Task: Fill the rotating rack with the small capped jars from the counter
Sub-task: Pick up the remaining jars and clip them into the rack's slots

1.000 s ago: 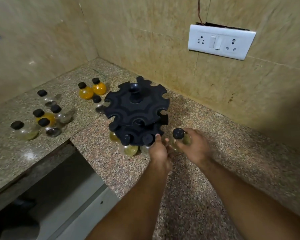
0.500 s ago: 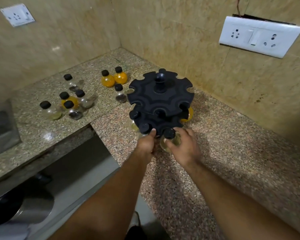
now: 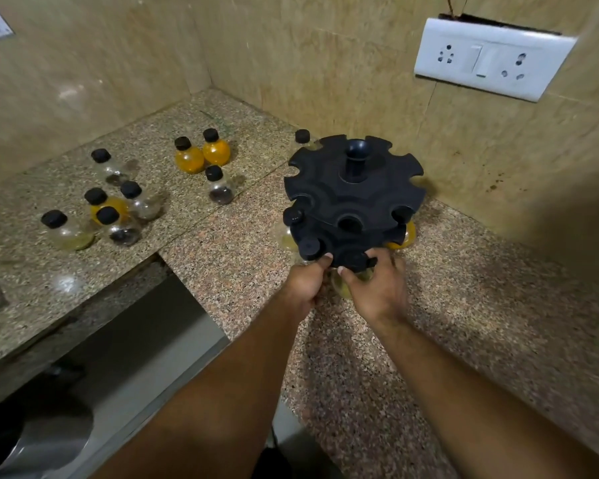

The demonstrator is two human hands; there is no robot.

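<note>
Four caps counted in the lower tier of the rotating rack point(image 3: 353, 202), standing on the granite counter point(image 3: 464, 305) near the wall corner; nearest of them on the jar in hand point(image 3: 343, 290), yellowish inside, hanging at the front edge, apparently just entering its slot; gripped by the right hand point(image 3: 377, 292), fingers curled round the glass body; rack steadied by the left hand point(image 3: 306, 283), thumb on the rim of that tier, fingers curled beneath it; orange jar point(image 3: 404, 238) lodged on the right side; upper tier unfilled, every visible notch open; judged early in the job, well under half done. Eight loose jars point(image 3: 140, 205) waiting well apart on the left stretch of counter, some bright orange, others clear with dark or pale contents; one further cap point(image 3: 302, 136) glimpsed behind the rack, in a slot or on the counter impossible to tell. White switch plate point(image 3: 491, 58) on the wall above.
</note>
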